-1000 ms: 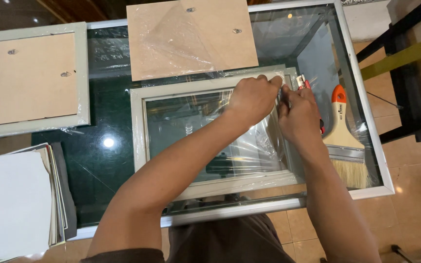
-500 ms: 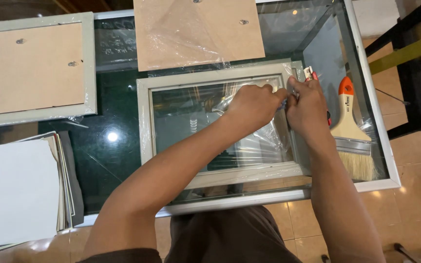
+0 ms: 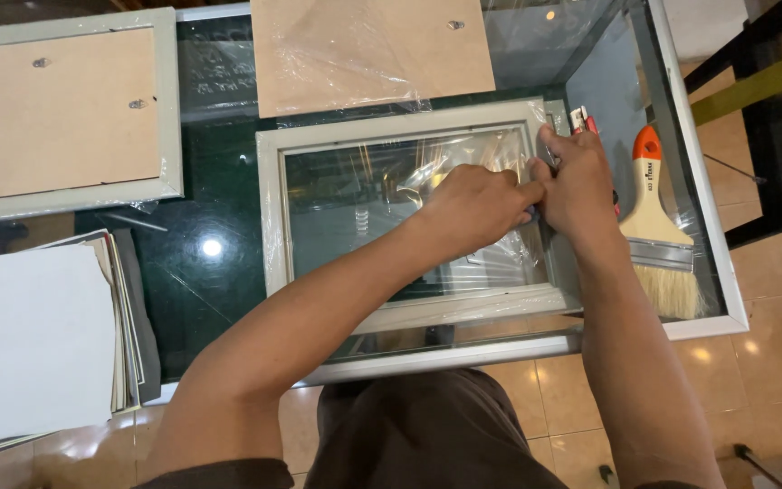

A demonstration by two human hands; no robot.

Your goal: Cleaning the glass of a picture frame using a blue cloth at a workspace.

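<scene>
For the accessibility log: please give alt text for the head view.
Both hands, left hand and right hand, meet at the right edge of a pale picture frame covered in clear film on a glass table. A paintbrush lies to the right.

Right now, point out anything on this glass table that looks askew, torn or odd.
The clear film across the pale frame is crumpled and bunched near both hands, the left hand and right hand. The brush lies flat beside them. Nothing looks broken.
</scene>
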